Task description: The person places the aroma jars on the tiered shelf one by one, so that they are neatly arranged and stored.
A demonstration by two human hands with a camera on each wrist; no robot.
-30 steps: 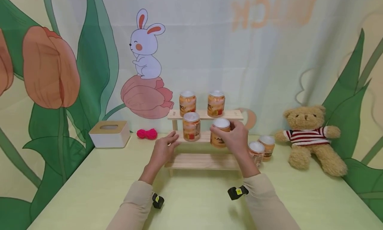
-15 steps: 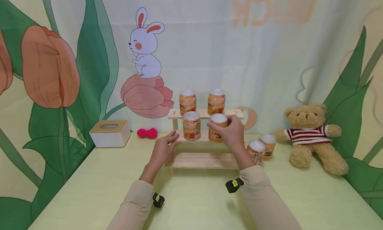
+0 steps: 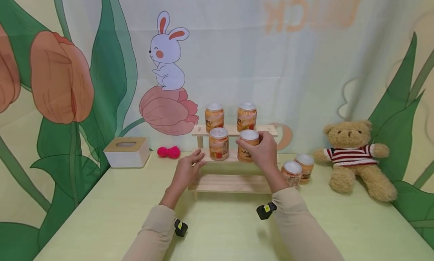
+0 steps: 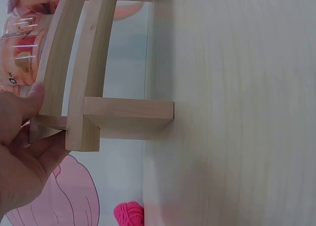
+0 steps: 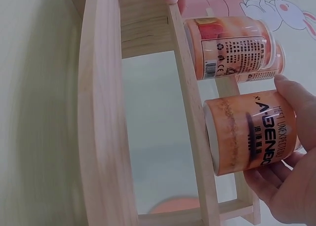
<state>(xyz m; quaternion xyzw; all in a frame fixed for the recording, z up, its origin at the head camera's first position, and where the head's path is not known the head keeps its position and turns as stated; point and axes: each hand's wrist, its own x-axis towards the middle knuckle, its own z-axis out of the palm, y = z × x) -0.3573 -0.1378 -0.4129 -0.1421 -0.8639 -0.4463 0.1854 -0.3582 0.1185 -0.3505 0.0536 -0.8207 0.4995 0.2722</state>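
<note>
My right hand [image 3: 265, 152] holds an orange-labelled jar [image 5: 249, 132] with a white lid, thumb on one side and fingers on the other. Its base meets the right part of the middle tier of a three-step wooden rack [image 3: 234, 182]. To its left on that tier stands a second jar [image 3: 219, 145]. Two more jars, one at left [image 3: 214, 118] and one at right [image 3: 246, 117], stand on the top tier. My left hand [image 3: 186, 171] grips the left end of the middle tier; in the left wrist view the thumb [image 4: 33, 100] lies above the board and fingers below.
Right of the rack, two more jars, a front one [image 3: 291, 174] and a rear one [image 3: 305, 168], stand on the table. A teddy bear [image 3: 350, 159] sits farther right. At left are a tissue box [image 3: 125, 153] and a pink yarn bundle [image 3: 168, 152].
My right hand has moved the jar slightly up and back onto the middle tier, where it now stays. The left hand has kept its place on the rack.
</note>
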